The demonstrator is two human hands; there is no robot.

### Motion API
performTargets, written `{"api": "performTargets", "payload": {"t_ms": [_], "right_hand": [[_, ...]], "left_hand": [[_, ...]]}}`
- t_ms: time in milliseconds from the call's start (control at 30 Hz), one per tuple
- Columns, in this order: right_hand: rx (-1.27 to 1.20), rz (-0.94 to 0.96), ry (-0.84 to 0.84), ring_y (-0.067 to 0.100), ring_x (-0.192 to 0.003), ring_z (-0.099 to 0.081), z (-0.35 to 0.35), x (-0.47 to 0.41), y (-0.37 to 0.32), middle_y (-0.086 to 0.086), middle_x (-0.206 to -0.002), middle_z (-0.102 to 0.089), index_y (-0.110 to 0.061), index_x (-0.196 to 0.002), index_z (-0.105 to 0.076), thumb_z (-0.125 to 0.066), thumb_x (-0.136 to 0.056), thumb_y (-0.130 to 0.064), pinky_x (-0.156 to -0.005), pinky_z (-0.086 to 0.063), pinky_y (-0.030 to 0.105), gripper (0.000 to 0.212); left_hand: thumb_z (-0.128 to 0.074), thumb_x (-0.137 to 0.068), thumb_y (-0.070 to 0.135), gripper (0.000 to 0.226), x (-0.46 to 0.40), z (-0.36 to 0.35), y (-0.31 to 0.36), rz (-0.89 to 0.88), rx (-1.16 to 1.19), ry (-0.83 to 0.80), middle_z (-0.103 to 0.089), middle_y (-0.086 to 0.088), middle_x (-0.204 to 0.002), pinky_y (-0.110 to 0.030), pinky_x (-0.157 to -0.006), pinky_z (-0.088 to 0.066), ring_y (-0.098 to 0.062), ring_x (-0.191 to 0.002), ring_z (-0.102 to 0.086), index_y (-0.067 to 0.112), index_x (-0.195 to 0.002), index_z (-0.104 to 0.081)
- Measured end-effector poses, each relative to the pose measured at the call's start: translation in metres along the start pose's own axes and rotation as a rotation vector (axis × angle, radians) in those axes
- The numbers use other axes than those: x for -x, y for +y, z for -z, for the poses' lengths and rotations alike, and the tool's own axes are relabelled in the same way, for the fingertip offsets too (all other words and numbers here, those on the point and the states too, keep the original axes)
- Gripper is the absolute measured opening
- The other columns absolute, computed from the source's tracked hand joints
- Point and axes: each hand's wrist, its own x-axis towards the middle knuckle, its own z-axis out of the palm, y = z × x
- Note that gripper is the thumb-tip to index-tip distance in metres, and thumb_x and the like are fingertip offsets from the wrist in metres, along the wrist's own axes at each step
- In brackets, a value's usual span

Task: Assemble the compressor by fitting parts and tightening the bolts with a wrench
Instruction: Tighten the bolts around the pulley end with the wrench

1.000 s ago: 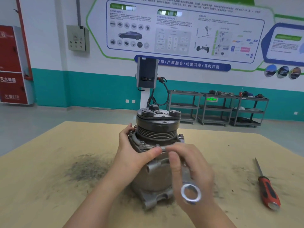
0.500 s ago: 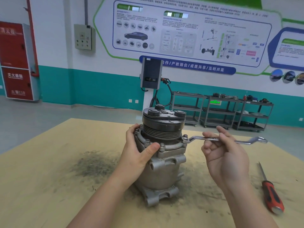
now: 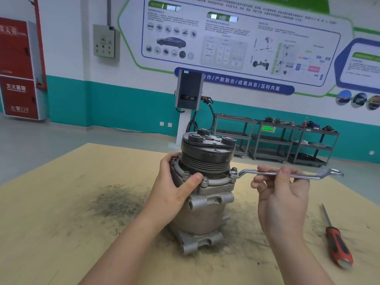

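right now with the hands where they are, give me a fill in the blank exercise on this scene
1. The left hand grips the grey metal compressor, thumb on its ____.
2. The right hand holds the silver ring wrench, whose near end sits on a ____.
3. The red-and-black screwdriver lies on the tan wooden table at the person's ____ side.

Missing words: flange; bolt; right

Beyond the hands, the wall banner (image 3: 234,83) reads "合作/产教融合/成果共享/互利共赢"; far left, the red cabinet (image 3: 17,68) reads "灭火器箱".
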Motion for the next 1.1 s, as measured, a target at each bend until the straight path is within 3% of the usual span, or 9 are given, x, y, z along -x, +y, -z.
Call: {"api": "performTargets", "payload": {"t_ms": [167,300,367,467,500,600,667,867,1100], "right_hand": [[0.090,0.245,-0.045,0.021,-0.060,-0.063,-0.003,0.011,0.002,0.008,-0.079,-0.068,-0.019,-0.095,-0.040,-0.043,-0.099,-0.028,-0.058,-0.054,0.029,0.009],[0.272,0.610,-0.300,0.020,-0.071,-0.066,-0.006,0.033,0.015,0.011,-0.097,-0.061,-0.029,-0.107,-0.050,-0.043,-0.104,-0.027,-0.067,-0.056,0.031,0.008],[0.372,0.669,-0.428,0.021,-0.083,-0.066,-0.007,0.040,0.021,0.001,-0.104,-0.062,-0.029,-0.106,-0.058,-0.047,-0.103,-0.021,-0.077,-0.054,0.029,0.014],[0.520,0.741,-0.572,0.019,-0.099,-0.064,-0.005,0.042,0.026,0.004,-0.106,-0.064,-0.013,-0.104,-0.061,-0.060,-0.088,0.005,-0.085,-0.052,0.030,0.024],[0.517,0.732,-0.585,0.018,-0.099,-0.064,-0.005,0.041,0.024,0.003,-0.106,-0.064,-0.013,-0.105,-0.060,-0.060,-0.090,0.003,-0.084,-0.052,0.031,0.022],[0.331,0.618,-0.425,0.020,-0.079,-0.062,-0.010,0.037,0.013,0.004,-0.101,-0.061,-0.028,-0.107,-0.056,-0.046,-0.103,-0.025,-0.072,-0.052,0.031,0.012],[0.167,0.477,-0.246,0.022,-0.067,-0.060,-0.011,0.030,0.003,0.007,-0.092,-0.063,-0.032,-0.103,-0.052,-0.043,-0.103,-0.032,-0.065,-0.051,0.031,0.009],[-0.148,-0.003,0.068,0.017,-0.051,-0.054,-0.002,0.007,-0.005,0.006,-0.067,-0.065,-0.015,-0.093,-0.044,-0.027,-0.104,-0.002,-0.049,-0.045,0.025,0.023],[-0.270,-0.339,0.052,0.016,-0.047,-0.050,0.002,-0.010,-0.005,0.007,-0.062,-0.062,-0.012,-0.093,-0.043,-0.029,-0.097,0.002,-0.043,-0.039,0.021,0.020]], "left_hand": [[-0.065,-0.062,0.072,0.064,0.000,0.000,0.001,0.010,0.014,-0.003,-0.055,0.031,-0.111,0.004,-0.080,-0.035,0.021,-0.102,-0.052,0.043,-0.112,-0.039],[-0.063,-0.062,0.067,0.061,0.000,0.000,0.000,0.016,0.016,-0.017,-0.055,0.027,-0.116,0.002,-0.084,-0.038,0.016,-0.105,-0.054,0.044,-0.113,-0.039],[-0.065,-0.062,0.068,0.063,0.000,0.000,0.001,0.007,0.027,-0.009,-0.056,0.025,-0.115,0.001,-0.084,-0.039,0.014,-0.104,-0.055,0.043,-0.113,-0.040],[-0.066,-0.061,0.072,0.067,0.000,-0.001,0.001,-0.002,0.029,-0.002,-0.059,0.022,-0.114,-0.003,-0.086,-0.040,0.011,-0.104,-0.057,0.040,-0.115,-0.040],[-0.065,-0.062,0.070,0.067,0.000,-0.001,0.000,-0.002,0.026,-0.003,-0.059,0.021,-0.115,-0.003,-0.087,-0.041,0.010,-0.105,-0.057,0.041,-0.116,-0.040],[-0.064,-0.067,0.069,0.062,0.000,-0.001,-0.002,0.003,0.014,-0.010,-0.057,0.020,-0.120,-0.004,-0.091,-0.040,0.007,-0.110,-0.056,0.043,-0.117,-0.039],[-0.062,-0.066,0.072,0.063,0.001,-0.001,-0.002,0.004,0.012,-0.015,-0.057,0.018,-0.122,-0.007,-0.093,-0.040,0.005,-0.113,-0.055,0.044,-0.118,-0.038],[-0.057,-0.069,0.072,0.055,0.002,-0.004,-0.002,-0.003,0.010,-0.007,-0.057,0.023,-0.121,-0.002,-0.090,-0.038,0.009,-0.113,-0.054,0.051,-0.115,-0.037],[-0.054,-0.069,0.074,0.055,0.004,-0.005,-0.003,0.000,0.002,-0.004,-0.055,0.018,-0.127,-0.016,-0.100,-0.038,0.002,-0.119,-0.052,0.053,-0.116,-0.035]]}}
